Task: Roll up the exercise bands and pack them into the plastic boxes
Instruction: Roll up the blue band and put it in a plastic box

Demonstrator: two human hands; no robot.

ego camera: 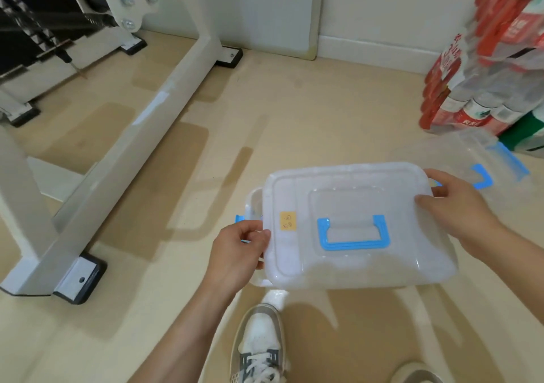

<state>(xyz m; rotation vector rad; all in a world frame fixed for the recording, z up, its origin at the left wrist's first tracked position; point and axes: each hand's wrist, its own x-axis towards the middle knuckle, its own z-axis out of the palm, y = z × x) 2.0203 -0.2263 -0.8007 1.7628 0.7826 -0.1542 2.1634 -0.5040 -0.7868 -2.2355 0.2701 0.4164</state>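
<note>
- Translucent lid [353,226] is sitting offset right over its box [254,203], long axis running left-right.
- Left hand [238,247] and right hand [453,206] are gripping opposite short edges.

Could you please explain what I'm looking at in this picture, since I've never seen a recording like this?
There is no machine: a person wears a camera on the head, looking down at their own hands. The left hand and right hand hold a clear plastic lid with a blue handle by its two ends, above a box mostly hidden beneath it. A second clear box sits on the floor to the right. A white frame stands left, packed bottles right. No exercise bands show.
</note>
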